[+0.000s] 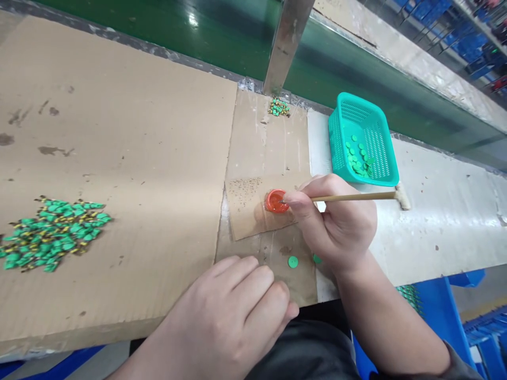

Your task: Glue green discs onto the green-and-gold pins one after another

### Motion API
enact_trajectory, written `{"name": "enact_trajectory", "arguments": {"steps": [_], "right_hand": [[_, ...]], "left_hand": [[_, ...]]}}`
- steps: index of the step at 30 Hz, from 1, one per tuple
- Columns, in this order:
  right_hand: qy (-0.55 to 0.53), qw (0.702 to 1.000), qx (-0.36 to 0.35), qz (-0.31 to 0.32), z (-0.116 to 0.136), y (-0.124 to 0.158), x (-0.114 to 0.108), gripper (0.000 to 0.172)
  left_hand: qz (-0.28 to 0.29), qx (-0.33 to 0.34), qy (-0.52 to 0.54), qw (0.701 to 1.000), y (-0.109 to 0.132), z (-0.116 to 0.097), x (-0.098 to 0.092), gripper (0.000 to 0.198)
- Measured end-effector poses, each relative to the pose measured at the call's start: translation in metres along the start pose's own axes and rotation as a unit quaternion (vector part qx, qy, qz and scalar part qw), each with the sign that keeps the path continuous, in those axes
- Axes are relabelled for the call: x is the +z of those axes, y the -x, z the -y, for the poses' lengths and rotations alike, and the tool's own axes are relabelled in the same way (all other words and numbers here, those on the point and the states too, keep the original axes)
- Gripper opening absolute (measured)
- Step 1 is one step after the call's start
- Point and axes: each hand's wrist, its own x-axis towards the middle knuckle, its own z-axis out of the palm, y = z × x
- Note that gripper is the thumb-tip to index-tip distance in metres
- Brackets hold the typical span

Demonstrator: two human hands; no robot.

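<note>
Left hand (241, 306), curled, any contents hidden; right hand (336, 221) pinching a slender tan wooden stick (352, 197), tip at a round red plastic pot (276, 208) left of that hand. Stick presumably light, stiff; grip low.

The light is bright and white all over, and it seems to come from above. A white spot of light shines on the smooth, dark green panel (170, 31), and the flat, whitish board (447, 211) has a pale, shiny patch. A soft shadow sits to the left of the small, round, red cup (276, 209). The middle looks fairly clear. The pile of little green and yellow pieces (55, 232) looks smudgy and stretched near the edge. Far off, the blue racks (455, 26) are blurry.
</note>
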Motion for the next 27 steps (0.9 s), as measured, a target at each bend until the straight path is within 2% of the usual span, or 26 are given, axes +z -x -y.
{"name": "enact_trajectory", "arguments": {"steps": [16,19,22,27], "right_hand": [[-0.006,1.000,0.007,-0.002,-0.001,0.000,0.001,0.034],[-0.016,0.999,-0.005,-0.029,-0.001,0.001,0.000,0.035],[-0.027,0.996,-0.002,-0.083,0.002,0.012,-0.007,0.032],[-0.016,0.993,0.031,-0.114,0.025,0.057,-0.034,0.009]], "left_hand": [[0.003,0.005,-0.016,1.000,0.001,-0.002,-0.001,0.029],[0.007,0.016,-0.022,1.000,-0.001,-0.002,-0.001,0.028],[-0.001,0.033,-0.027,0.999,-0.001,-0.002,0.000,0.024],[0.022,0.090,-0.031,0.995,0.006,-0.001,0.004,0.016]]}}
